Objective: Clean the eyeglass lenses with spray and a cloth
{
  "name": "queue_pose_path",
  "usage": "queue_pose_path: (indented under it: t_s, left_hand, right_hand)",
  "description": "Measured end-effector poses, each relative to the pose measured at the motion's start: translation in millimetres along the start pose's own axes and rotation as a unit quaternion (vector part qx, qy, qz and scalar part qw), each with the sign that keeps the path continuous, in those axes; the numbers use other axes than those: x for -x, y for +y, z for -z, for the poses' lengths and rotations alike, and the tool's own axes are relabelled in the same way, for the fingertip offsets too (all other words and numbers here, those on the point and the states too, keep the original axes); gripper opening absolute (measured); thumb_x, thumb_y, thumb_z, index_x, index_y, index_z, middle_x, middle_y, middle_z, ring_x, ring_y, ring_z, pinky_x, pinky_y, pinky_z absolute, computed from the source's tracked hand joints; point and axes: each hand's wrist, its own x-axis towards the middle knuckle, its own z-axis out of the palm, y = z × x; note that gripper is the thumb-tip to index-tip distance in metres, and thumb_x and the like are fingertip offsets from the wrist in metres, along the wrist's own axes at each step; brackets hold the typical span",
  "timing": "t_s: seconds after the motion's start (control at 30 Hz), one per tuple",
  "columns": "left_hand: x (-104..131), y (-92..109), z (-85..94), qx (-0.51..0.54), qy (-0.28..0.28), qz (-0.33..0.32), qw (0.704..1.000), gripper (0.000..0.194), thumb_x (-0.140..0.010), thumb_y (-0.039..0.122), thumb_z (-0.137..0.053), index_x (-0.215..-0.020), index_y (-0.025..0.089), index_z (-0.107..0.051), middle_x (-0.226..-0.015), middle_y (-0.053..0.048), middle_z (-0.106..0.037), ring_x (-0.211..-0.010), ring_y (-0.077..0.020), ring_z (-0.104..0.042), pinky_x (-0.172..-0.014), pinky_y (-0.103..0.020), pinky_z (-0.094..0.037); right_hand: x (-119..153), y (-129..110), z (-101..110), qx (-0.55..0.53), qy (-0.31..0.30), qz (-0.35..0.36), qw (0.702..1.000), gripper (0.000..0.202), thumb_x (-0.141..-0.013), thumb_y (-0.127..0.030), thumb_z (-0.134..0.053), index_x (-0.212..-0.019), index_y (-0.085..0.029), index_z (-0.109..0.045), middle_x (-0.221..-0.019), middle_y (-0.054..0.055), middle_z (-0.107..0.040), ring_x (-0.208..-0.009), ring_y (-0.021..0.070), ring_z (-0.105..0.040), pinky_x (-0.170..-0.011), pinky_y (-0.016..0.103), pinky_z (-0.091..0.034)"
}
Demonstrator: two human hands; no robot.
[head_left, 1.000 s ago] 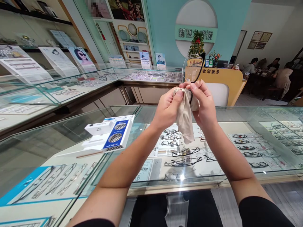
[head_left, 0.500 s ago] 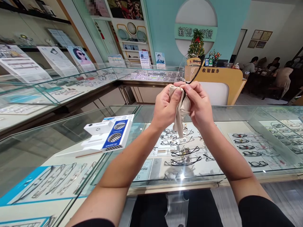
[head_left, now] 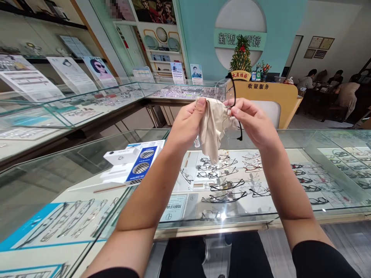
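My left hand (head_left: 189, 117) pinches a cream cleaning cloth (head_left: 211, 135), thumb on top, and the cloth's lower corner hangs loose. Close by on the right, my right hand (head_left: 252, 117) grips a pair of glasses (head_left: 234, 90) between thumb and fingers. The black rim of the glasses stands roughly upright, one end above the hand and the other below it. Part of the cloth reaches across to the glasses and hides some of the frame. Both hands are raised above the glass counter.
Below lies a glass display case (head_left: 179, 227) with several rows of spectacles (head_left: 227, 185) inside. A blue and white box display (head_left: 142, 164) stands on the left. Further back are a yellow cashier desk (head_left: 286, 96) and other people seated at the far right.
My hands have moved apart, the left one leftward. The cloth has spread open between them, and the glasses have turned from slanting to upright, with more of the black rim showing.
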Motion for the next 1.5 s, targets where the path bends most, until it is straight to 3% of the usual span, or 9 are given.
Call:
queue_pose_path:
  t_s: [0.27, 0.57, 0.7, 0.87, 0.97, 1.13, 1.27, 1.37, 1.5]
  left_hand:
    - [-1.3, 5.4, -0.6, 0.029, -0.002, 0.002, 1.000, 0.049, -0.094, 0.069, -0.069, -0.095, 0.020, -0.071, -0.075, -0.006, -0.073, -0.085, -0.0232, -0.079, -0.066, -0.032, -0.065]
    - [0.6, 15.0, 5.0, 0.028, -0.080, 0.008, 0.996, 0.047, -0.074, 0.051, -0.095, -0.104, 0.021, -0.074, -0.083, -0.005, -0.077, -0.082, -0.0229, -0.078, -0.067, -0.030, -0.064]
    - [3.4, 12.0, -6.1, 0.016, -0.026, -0.035, 0.999, 0.048, -0.072, 0.051, -0.096, -0.102, 0.022, -0.073, -0.087, -0.004, -0.077, -0.076, -0.0185, -0.075, -0.065, -0.027, -0.061]
    - [6.2, 1.4, -21.5, -0.009, 0.076, -0.077, 0.994, 0.045, -0.084, 0.065, -0.082, -0.089, 0.022, -0.068, -0.077, -0.001, -0.072, -0.070, -0.0147, -0.071, -0.060, -0.025, -0.057]
    - [4.5, -1.0, -19.7, -0.008, 0.092, -0.072, 0.993, 0.048, -0.090, 0.070, -0.073, -0.085, 0.023, -0.065, -0.073, -0.002, -0.071, -0.074, -0.0165, -0.073, -0.059, -0.026, -0.057]
    - [-1.1, 2.9, -0.9, 0.022, 0.000, -0.017, 1.000, 0.046, -0.090, 0.066, -0.076, -0.090, 0.021, -0.068, -0.076, -0.004, -0.072, -0.082, -0.0216, -0.078, -0.064, -0.030, -0.062]
    - [-1.5, 3.9, 2.2, 0.031, -0.054, -0.006, 0.998, 0.053, -0.074, 0.058, -0.093, -0.105, 0.022, -0.070, -0.084, -0.004, -0.076, -0.084, -0.0226, -0.078, -0.069, -0.030, -0.063]
    - [1.0, 1.0, -6.3, 0.031, -0.017, -0.040, 0.999, 0.058, -0.070, 0.058, -0.096, -0.108, 0.023, -0.069, -0.088, -0.004, -0.075, -0.082, -0.0204, -0.076, -0.069, -0.028, -0.061]
    - [5.3, -0.2, -15.9, 0.004, 0.058, -0.078, 0.995, 0.048, -0.079, 0.063, -0.087, -0.095, 0.023, -0.067, -0.081, -0.002, -0.070, -0.077, -0.0165, -0.072, -0.065, -0.026, -0.056]
  right_hand:
    - [-0.1, 7.8, -7.2, 0.005, -0.084, -0.056, 0.995, 0.046, -0.079, -0.060, -0.087, -0.076, -0.021, -0.062, -0.079, -0.002, -0.057, -0.080, 0.0139, -0.049, -0.078, 0.030, -0.042]
    - [3.1, -0.8, -9.5, -0.030, -0.055, -0.067, 0.996, 0.046, -0.075, -0.058, -0.089, -0.073, -0.021, -0.062, -0.075, -0.002, -0.057, -0.075, 0.0134, -0.050, -0.073, 0.027, -0.044]
    - [4.1, 1.0, -13.9, -0.052, -0.067, -0.078, 0.993, 0.046, -0.075, -0.057, -0.089, -0.075, -0.021, -0.061, -0.076, -0.002, -0.058, -0.075, 0.0129, -0.051, -0.073, 0.027, -0.047]
    - [4.4, 8.1, -24.6, -0.059, -0.088, -0.085, 0.991, 0.052, -0.072, -0.065, -0.089, -0.075, -0.022, -0.059, -0.080, -0.001, -0.061, -0.078, 0.0135, -0.053, -0.074, 0.027, -0.048]
    - [3.1, 10.9, -26.2, -0.053, -0.093, -0.088, 0.990, 0.049, -0.074, -0.062, -0.088, -0.076, -0.021, -0.061, -0.082, -0.001, -0.062, -0.080, 0.0139, -0.054, -0.077, 0.028, -0.048]
    - [0.5, 7.2, -16.6, -0.029, -0.057, -0.078, 0.995, 0.029, -0.083, -0.045, -0.081, -0.078, -0.020, -0.065, -0.081, -0.001, -0.060, -0.079, 0.0135, -0.053, -0.080, 0.028, -0.047]
    - [1.3, 1.7, -11.8, -0.044, -0.051, -0.083, 0.994, 0.025, -0.081, -0.041, -0.080, -0.077, -0.020, -0.067, -0.079, -0.001, -0.060, -0.076, 0.0132, -0.051, -0.073, 0.026, -0.045]
    - [3.4, 1.3, -16.5, -0.076, -0.062, -0.092, 0.991, 0.032, -0.078, -0.046, -0.084, -0.077, -0.020, -0.064, -0.078, -0.002, -0.058, -0.074, 0.0129, -0.050, -0.070, 0.026, -0.045]
    - [6.3, 5.4, -30.1, -0.093, -0.090, -0.091, 0.987, 0.042, -0.077, -0.054, -0.086, -0.078, -0.021, -0.060, -0.081, -0.001, -0.058, -0.078, 0.0137, -0.053, -0.075, 0.028, -0.047]
